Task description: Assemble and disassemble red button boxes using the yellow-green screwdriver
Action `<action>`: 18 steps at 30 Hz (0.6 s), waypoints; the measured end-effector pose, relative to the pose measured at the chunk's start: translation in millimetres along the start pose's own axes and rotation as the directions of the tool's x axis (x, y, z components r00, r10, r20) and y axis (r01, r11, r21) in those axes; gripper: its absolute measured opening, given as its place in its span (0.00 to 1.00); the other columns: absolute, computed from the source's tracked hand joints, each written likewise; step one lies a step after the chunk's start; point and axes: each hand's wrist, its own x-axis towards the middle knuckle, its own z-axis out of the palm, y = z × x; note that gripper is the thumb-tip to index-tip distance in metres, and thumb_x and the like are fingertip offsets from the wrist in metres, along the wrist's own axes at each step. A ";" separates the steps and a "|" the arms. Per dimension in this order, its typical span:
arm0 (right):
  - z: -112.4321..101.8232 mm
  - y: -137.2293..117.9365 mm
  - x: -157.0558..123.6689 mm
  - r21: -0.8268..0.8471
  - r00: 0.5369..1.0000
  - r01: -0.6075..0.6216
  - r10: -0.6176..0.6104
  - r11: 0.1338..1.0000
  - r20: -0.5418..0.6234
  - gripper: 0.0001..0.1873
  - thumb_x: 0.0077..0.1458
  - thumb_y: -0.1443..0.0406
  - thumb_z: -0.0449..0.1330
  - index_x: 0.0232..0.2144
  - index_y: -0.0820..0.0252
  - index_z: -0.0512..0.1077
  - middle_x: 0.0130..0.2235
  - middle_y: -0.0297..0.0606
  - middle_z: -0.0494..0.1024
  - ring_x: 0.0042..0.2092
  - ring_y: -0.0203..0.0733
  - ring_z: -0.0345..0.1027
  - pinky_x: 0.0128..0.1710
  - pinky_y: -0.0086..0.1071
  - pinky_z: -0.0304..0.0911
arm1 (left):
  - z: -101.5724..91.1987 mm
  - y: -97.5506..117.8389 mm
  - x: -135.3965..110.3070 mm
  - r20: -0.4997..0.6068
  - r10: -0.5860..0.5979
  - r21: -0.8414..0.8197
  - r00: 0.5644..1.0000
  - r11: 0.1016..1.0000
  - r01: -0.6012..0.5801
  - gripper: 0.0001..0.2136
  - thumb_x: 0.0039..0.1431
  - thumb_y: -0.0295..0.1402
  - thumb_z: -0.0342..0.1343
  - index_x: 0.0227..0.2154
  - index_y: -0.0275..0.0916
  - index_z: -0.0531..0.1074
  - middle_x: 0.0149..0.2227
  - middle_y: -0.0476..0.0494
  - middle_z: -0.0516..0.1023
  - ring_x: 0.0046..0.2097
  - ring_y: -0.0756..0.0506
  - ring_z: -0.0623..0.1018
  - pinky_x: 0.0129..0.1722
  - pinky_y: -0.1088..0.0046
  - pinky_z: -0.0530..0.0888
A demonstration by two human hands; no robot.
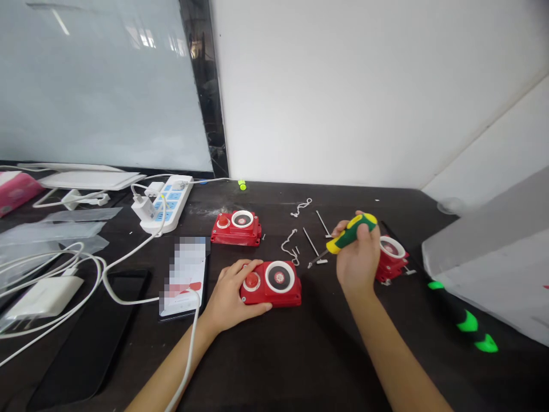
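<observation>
Screwdriver [346, 236] wrapped in the right hand [357, 269], right of the frame's centre! Left hand [229, 294], well apart, clamps the red box [262, 293] at lower centre; a second red unit [235, 233] sits just above.

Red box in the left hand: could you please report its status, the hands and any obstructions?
Left hand gripping red box. Right hand holding green-and-yellow screwdriver, tip off the box. White cable across left forearm.

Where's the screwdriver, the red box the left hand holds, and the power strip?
Screwdriver [350, 234]: head view, on its handle.
Red box [279, 278]: head view, on its round disc.
Power strip [174, 205]: head view, on its socket face.
</observation>
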 end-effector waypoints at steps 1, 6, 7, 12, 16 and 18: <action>-1.1 5.7 1.3 -0.027 1.000 -0.006 0.006 1.000 -0.004 0.10 0.51 0.59 0.56 0.37 0.53 0.64 0.26 0.28 0.68 0.28 0.33 0.64 0.29 0.29 0.60 | 0.1 -0.1 -0.2 -0.004 0.001 -0.003 1.000 1.000 -0.001 0.33 0.41 0.43 0.63 0.52 0.43 0.61 0.51 0.40 0.67 0.52 0.37 0.67 0.51 0.56 0.63; -7.1 26.4 4.4 -0.075 1.000 0.007 -0.008 0.997 -0.016 0.12 0.51 0.59 0.57 0.38 0.52 0.62 0.29 0.27 0.70 0.31 0.32 0.67 0.33 0.29 0.62 | 0.4 -0.1 -0.7 -0.016 -0.005 -0.013 1.000 1.000 0.005 0.33 0.40 0.44 0.63 0.52 0.44 0.62 0.50 0.40 0.67 0.52 0.36 0.67 0.50 0.57 0.64; -8.2 28.9 4.7 -0.086 1.000 0.015 -0.017 0.996 -0.015 0.12 0.51 0.59 0.57 0.38 0.52 0.62 0.30 0.27 0.70 0.32 0.32 0.67 0.34 0.30 0.63 | 0.4 0.0 -0.7 -0.015 -0.006 -0.012 1.000 1.000 0.006 0.33 0.40 0.44 0.63 0.52 0.44 0.62 0.50 0.40 0.67 0.52 0.36 0.67 0.50 0.57 0.64; -10.1 32.2 3.4 -0.153 0.997 0.073 -0.070 0.986 0.021 0.13 0.51 0.61 0.58 0.39 0.54 0.61 0.32 0.30 0.74 0.35 0.34 0.70 0.39 0.32 0.62 | 0.9 -0.8 -0.7 -0.010 -0.014 -0.003 1.000 1.000 0.014 0.33 0.41 0.44 0.63 0.52 0.44 0.61 0.51 0.40 0.66 0.52 0.36 0.67 0.51 0.56 0.63; -8.0 26.3 1.7 -0.161 0.991 0.130 -0.121 0.978 0.061 0.15 0.50 0.63 0.60 0.39 0.53 0.59 0.35 0.31 0.75 0.39 0.37 0.71 0.41 0.34 0.62 | 1.1 -0.7 -0.7 -0.013 -0.005 -0.004 1.000 1.000 0.005 0.33 0.41 0.44 0.62 0.52 0.43 0.61 0.51 0.40 0.66 0.52 0.36 0.67 0.51 0.56 0.63; -7.8 24.1 2.0 -0.150 0.988 0.143 -0.133 0.978 0.074 0.16 0.50 0.64 0.60 0.39 0.52 0.58 0.36 0.32 0.75 0.40 0.37 0.71 0.42 0.36 0.62 | 1.0 -0.2 -0.6 -0.011 -0.003 -0.002 1.000 1.000 0.003 0.33 0.41 0.44 0.63 0.52 0.42 0.62 0.51 0.39 0.66 0.52 0.36 0.67 0.51 0.57 0.63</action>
